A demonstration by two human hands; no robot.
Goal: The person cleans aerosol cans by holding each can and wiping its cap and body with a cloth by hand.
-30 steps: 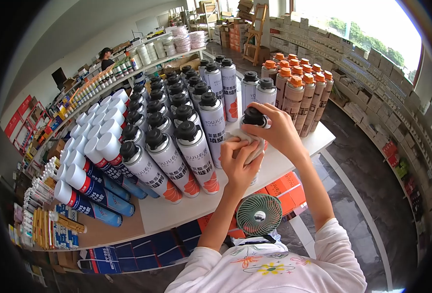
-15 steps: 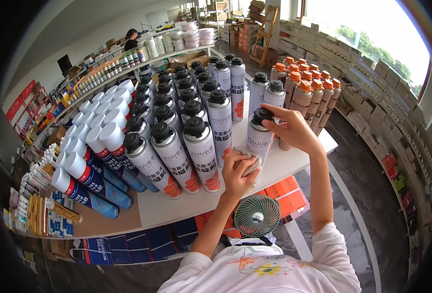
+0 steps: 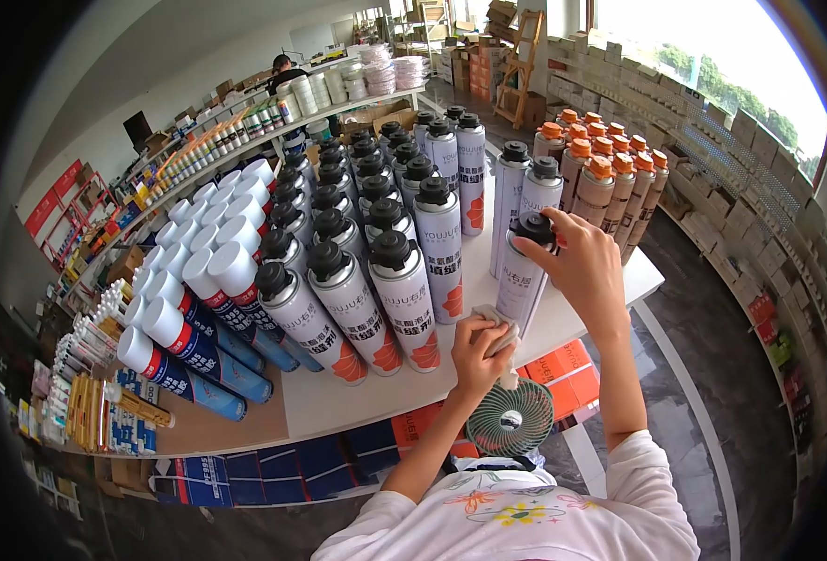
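At the table's right part stands a white foam spray can (image 3: pixel 523 285) with a black cap. My right hand (image 3: pixel 577 262) grips that cap from above and the right, with thumb and fingers around it. Low against the can's left side, my left hand (image 3: pixel 481 355) is closed on a crumpled white cloth (image 3: pixel 501 325), part of which hangs below the fingers. Two similar black-capped cans (image 3: pixel 542 182) stand just behind the held one. To the left are rows of the same cans (image 3: pixel 402 299), upright and close together.
White-capped blue cans (image 3: pixel 194 360) fill the table's left side. Cans with orange caps (image 3: pixel 610 192) stand at the back right. A green fan (image 3: pixel 510 418) sits below the white table edge (image 3: pixel 376 397), near orange boxes (image 3: pixel 563 374). A person (image 3: pixel 285 70) is at the far shelves.
The can's lettering has turned toward the right. My left hand and the cloth have moved lower on the can. The whole view has shifted slightly.
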